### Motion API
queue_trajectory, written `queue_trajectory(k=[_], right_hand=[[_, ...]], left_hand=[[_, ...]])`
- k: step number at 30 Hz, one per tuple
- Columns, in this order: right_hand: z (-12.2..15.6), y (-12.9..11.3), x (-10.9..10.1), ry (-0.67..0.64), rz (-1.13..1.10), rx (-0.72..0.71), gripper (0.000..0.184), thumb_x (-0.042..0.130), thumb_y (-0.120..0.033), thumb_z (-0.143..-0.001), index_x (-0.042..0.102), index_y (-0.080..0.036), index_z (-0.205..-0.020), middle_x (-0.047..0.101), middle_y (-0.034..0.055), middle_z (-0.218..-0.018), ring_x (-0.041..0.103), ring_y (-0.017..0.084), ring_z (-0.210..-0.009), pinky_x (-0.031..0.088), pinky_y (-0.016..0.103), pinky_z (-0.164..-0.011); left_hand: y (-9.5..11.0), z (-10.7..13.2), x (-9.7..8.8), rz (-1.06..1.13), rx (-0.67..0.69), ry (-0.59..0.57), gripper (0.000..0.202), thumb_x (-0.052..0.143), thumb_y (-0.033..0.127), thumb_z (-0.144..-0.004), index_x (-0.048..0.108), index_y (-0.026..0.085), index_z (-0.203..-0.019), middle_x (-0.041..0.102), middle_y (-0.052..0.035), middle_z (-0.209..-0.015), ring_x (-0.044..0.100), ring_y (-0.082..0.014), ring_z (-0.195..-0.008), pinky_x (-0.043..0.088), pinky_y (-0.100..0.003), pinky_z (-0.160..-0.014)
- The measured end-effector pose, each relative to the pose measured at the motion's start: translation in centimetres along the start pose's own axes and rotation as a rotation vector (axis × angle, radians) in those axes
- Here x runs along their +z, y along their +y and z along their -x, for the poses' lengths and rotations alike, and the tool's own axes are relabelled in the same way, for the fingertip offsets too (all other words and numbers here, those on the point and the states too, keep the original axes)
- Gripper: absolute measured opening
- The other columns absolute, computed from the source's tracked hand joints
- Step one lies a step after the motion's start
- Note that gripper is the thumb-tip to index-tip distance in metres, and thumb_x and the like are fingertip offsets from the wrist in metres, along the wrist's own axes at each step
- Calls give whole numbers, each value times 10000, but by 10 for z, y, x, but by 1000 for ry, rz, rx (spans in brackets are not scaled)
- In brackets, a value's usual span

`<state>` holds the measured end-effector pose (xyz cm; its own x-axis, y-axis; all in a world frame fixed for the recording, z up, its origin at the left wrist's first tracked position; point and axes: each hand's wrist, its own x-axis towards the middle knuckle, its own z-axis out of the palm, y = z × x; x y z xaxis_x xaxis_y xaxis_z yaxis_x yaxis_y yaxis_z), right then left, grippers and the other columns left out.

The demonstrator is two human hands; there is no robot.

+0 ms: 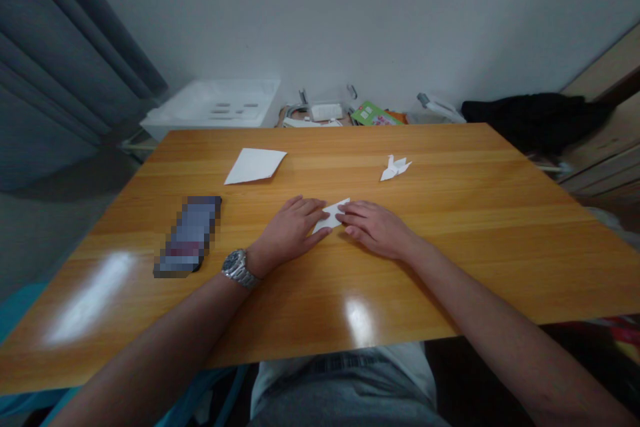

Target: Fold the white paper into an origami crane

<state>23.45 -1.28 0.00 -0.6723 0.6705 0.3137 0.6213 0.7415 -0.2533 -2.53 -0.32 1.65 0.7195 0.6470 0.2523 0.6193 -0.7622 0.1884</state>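
My left hand [293,230] and right hand [375,227] pressed flat, fingers outstretched, on the folded paper [334,213] between them, slanting near-left to far-right.

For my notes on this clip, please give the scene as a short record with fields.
surface: wooden table
left hand: flat, fingers pressing the small folded paper; wristwatch worn
right hand: flat, fingers on the same paper
behind left hand: white sheet
behind right hand: paper crane
left of hands: phone lying flat
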Motion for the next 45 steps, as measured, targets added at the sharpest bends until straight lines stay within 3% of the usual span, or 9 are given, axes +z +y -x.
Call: queue_trajectory(k=[7,11,16,24,29,45], right_hand=[[-3,-7,-5,30,-25,-31,372,470,-445,-1047,735,-195,-1120,774,111,-1063,711,243,-999,522,397,-921],[-2,-8,-4,37,7,-30,357,476,-438,-1047,744,-204,-1079,779,99,-1027,704,238,-978,508,386,-897],[-2,-8,-4,55,54,-6,344,495,-414,-1042,758,-195,-1019,784,95,-992,695,248,-936,510,401,-860],[-5,-4,2,130,-32,-34,258,540,-314,-1028,744,-209,-1146,749,114,-1178,685,253,-1082,542,442,-960],[-4,0,10,93,-47,-48,217,556,-251,-1017,764,-203,-1060,760,96,-1145,699,240,-1051,574,419,-944],[-8,0,15,150,-143,15,143,637,-237,-974,754,-173,-1025,771,104,-1106,700,239,-1034,564,407,-926]], left_hand=[[0,2,3,-47,-14,17,384,529,423,-1015,660,183,-1285,653,-126,-1271,590,-278,-1171,466,-457,-1043],[-3,2,7,-53,-11,1,320,503,323,-1031,663,197,-1277,655,-113,-1245,596,-261,-1142,476,-436,-1019],[-4,1,7,-72,-7,-5,327,486,326,-1042,661,204,-1289,647,-114,-1244,588,-259,-1134,467,-433,-1020],[-2,-2,8,-70,-10,-6,346,464,343,-1050,630,239,-1335,645,-105,-1207,591,-248,-1109,467,-419,-998],[1,-4,8,-57,-6,3,351,461,332,-1051,621,234,-1348,642,-104,-1224,589,-250,-1107,464,-416,-998],[7,-9,16,40,-50,64,277,537,367,-1027,741,194,-1099,664,-82,-1114,600,-226,-1007,485,-390,-930]])
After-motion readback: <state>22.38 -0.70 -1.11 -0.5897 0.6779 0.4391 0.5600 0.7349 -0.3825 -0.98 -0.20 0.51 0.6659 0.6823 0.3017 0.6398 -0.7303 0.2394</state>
